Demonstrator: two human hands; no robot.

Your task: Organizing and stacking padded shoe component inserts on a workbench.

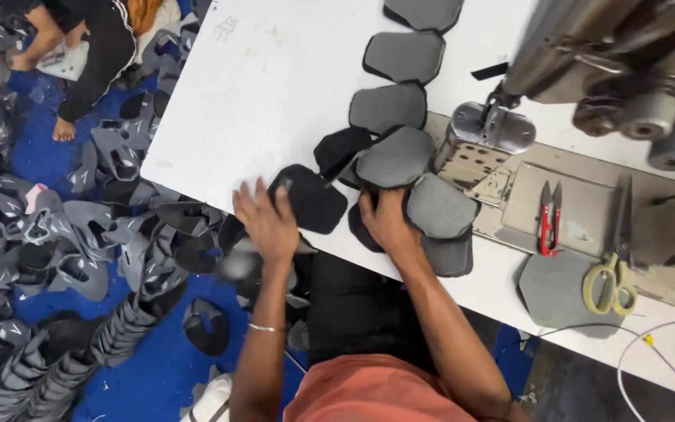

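The left hand (266,221), fingers spread, lies on a black piece (312,200) at the counter (259,94) edge — the right hand (387,221), fingers curled on the grey pieces (436,207), should press flat so the overlapped chain stays aligned.

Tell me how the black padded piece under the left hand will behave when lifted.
The black padded piece looks thin and flat, so it is probably light. Its soft rounded edges suggest it flexes rather than stays stiff. The left hand touches only its edge, so it may droop when lifted. Lying flat, it should not roll.

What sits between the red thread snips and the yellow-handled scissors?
Head view: nothing between the red snips and the yellow-handled scissors, only the bare beige machine bed.
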